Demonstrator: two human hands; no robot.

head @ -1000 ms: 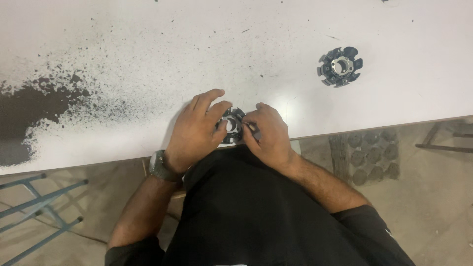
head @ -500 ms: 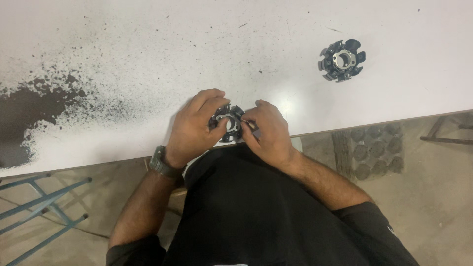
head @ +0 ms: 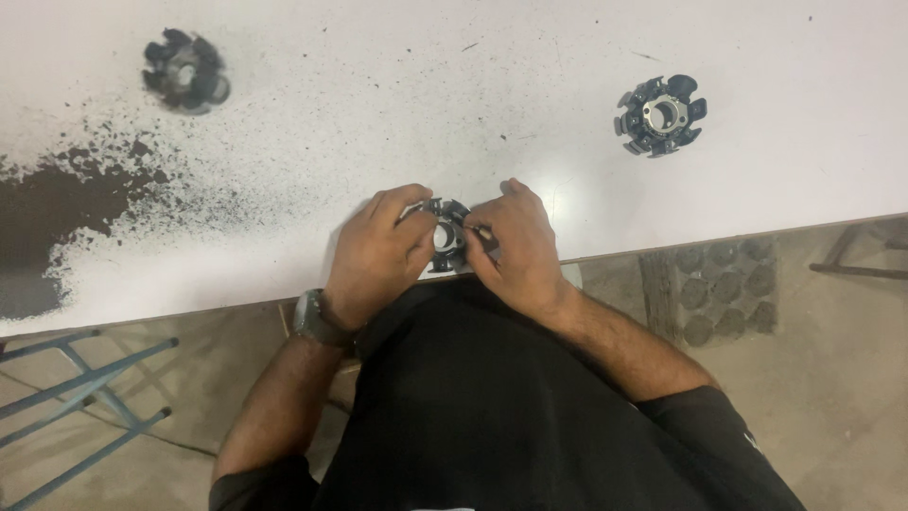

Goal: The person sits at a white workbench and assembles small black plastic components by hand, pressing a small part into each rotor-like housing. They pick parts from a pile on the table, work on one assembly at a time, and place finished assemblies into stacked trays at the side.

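Since a moment ago my view shifted, so a second dark part (head: 184,71) now shows far left on the table (head: 397,104). My left hand (head: 378,255) and right hand (head: 515,248) both grip the toothed metal ring (head: 446,237) at the table edge. I judge it stiff, rather heavy; best held by the outer teeth.

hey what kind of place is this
Likely a small motor or parts workshop: a worn white workbench, black toothed stator-like cores lying on it, and dark metal dust piled at its edge.
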